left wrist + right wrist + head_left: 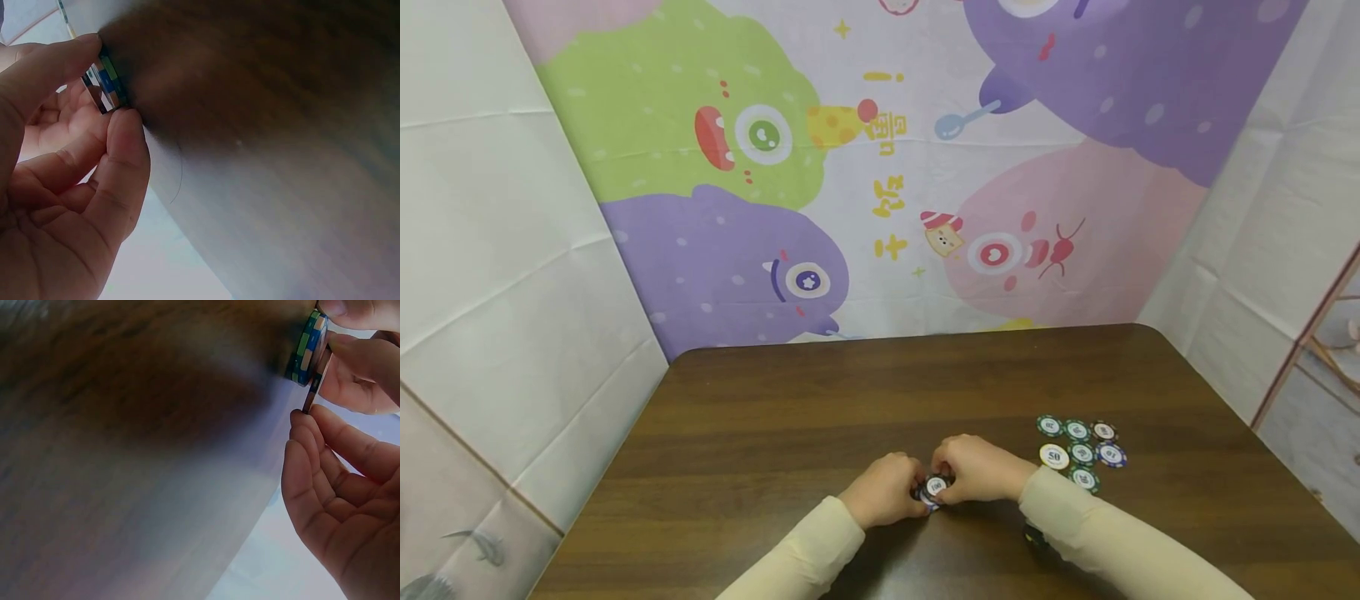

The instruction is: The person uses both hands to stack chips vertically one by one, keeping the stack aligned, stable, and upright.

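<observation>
A small stack of poker chips point(305, 353), with green and blue edges, is pinched at its rim by my left hand point(886, 490) near the front middle of the table. In the left wrist view, the thumb and a fingertip sit on opposite sides of the stack point(111, 81). My right hand point(981, 469) pinches a black poker chip marked 100 point(936, 486). That chip stands a little off the stack's face, tilted against it, in the right wrist view. Both hands' fingertips are close together, hiding parts of the chips.
To the right on the brown table point(820, 408), several loose chips lie flat in a group, among them a white 50 chip point(1054, 457) and a blue-edged chip point(1111, 454). Dark chips point(1034, 536) show partly from beneath the right forearm. A cartoon-printed cloth point(887, 292) hangs behind the table.
</observation>
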Motion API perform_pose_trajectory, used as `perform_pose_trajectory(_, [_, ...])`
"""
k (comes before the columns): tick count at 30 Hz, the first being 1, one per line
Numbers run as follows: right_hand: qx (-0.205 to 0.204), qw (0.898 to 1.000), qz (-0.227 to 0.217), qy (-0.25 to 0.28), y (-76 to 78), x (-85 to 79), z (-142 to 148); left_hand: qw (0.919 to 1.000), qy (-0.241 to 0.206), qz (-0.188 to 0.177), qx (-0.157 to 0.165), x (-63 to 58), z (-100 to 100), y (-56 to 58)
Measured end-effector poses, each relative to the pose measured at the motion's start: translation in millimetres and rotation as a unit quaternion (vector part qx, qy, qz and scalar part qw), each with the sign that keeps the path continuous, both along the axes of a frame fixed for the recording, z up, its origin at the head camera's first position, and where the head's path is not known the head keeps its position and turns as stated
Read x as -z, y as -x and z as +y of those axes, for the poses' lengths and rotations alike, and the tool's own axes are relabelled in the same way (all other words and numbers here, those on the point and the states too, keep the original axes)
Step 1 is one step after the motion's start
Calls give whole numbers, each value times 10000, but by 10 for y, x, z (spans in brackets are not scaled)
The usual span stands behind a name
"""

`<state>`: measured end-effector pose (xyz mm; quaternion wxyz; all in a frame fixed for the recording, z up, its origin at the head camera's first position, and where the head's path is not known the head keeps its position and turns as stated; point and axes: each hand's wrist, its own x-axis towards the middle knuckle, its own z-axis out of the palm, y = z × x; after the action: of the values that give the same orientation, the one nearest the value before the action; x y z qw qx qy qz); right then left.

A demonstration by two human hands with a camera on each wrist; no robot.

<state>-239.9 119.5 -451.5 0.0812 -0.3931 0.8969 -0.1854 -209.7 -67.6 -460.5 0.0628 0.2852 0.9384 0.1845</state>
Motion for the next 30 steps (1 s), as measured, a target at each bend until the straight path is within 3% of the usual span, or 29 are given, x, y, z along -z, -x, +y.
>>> perform_pose_trajectory(10, [-16, 9999, -165, 36, -43, -8, -37, 9998, -129, -118, 14, 16, -20, 3])
perform_pose_trajectory(20, [-186, 9996, 191, 4, -40, 44, -83, 9999, -132, 4, 26, 40, -21, 18])
perform_pose_trajectory(30, [-150, 9998, 149, -11, -43, 51, -98, 10000, -75, 37, 48, 25, -15, 13])
